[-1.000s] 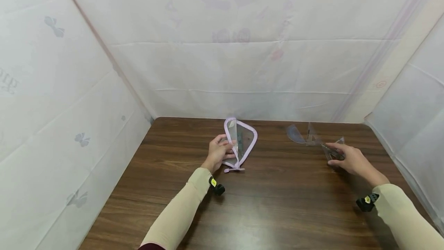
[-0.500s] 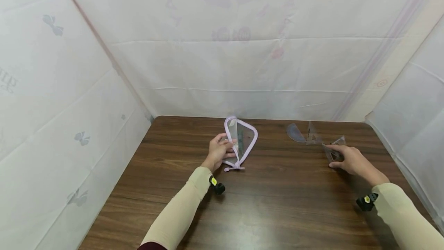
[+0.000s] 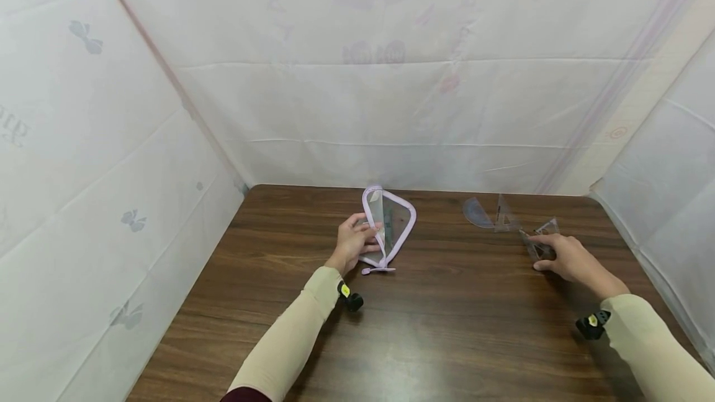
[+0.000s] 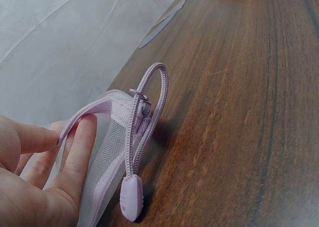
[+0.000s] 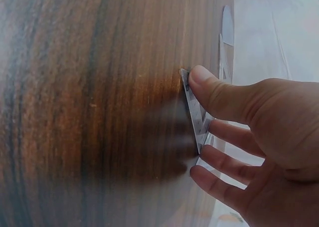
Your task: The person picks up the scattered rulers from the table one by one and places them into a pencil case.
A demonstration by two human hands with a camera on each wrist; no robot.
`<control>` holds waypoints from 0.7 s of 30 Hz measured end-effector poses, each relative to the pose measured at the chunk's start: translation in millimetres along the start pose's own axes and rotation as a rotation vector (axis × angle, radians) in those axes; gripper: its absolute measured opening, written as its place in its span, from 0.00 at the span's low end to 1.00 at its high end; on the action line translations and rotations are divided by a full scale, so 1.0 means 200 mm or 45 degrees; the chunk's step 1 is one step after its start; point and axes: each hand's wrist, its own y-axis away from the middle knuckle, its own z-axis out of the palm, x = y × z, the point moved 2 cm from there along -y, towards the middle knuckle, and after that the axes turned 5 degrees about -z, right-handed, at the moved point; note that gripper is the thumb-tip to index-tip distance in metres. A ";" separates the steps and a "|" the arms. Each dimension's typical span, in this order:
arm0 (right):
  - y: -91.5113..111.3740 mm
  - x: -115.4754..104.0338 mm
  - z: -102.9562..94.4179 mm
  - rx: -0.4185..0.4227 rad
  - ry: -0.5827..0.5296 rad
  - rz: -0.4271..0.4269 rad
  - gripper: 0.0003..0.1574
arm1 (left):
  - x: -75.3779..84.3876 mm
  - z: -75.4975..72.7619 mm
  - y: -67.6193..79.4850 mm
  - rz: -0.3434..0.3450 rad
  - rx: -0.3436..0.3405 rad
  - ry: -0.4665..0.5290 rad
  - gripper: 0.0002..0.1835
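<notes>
1. Pinching the clear set square (image 5: pixel 193 114) by its edges should suit such thin plastic best; squeeze lightly, since a hard press could make it slip flat against the table (image 3: pixel 447 321).

2. Your right hand (image 3: pixel 571 258) is partly closed, with the thumb at 1 corner of that piece and the fingertips towards its other end, so it appears gripped. Whether it is wholly off the table, you cannot tell from these views.

3. Another transparent piece (image 3: pixel 548 226) lies just beyond those fingers, partly hidden by them; watch that you do not drag it along or pick up 2 at once.

4. Avoid brushing the second set square (image 3: pixel 505 221) and the protractor (image 3: pixel 476 213), which lie farther left, near the table's far edge.

5. Your left hand (image 3: pixel 350 243) is half curled, pinching the lilac rim (image 4: pixel 97 105) of the mesh pouch (image 3: pixel 399 216). The pouch sits left of the plastic pieces, well apart from your right hand.

6. Steady that rim without tugging: the mouth looks parted, and a pull could narrow the gap. The corded zip pull (image 4: pixel 131 199) hangs at the near end; a greenish strip (image 3: pixel 388 222) shows at the mesh.
</notes>
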 end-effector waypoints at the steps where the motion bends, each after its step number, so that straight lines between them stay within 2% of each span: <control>1: 0.00 0.00 0.00 -0.001 0.002 -0.001 0.42 | 0.00 0.00 0.00 0.002 -0.004 0.004 0.23; 13: -0.03 0.00 -0.01 -0.002 0.055 -0.050 0.43 | 0.00 0.00 0.00 -0.001 0.003 -0.006 0.24; 21: -0.07 0.00 -0.04 -0.085 0.123 -0.055 0.44 | -0.01 -0.01 -0.01 -0.004 -0.001 -0.019 0.22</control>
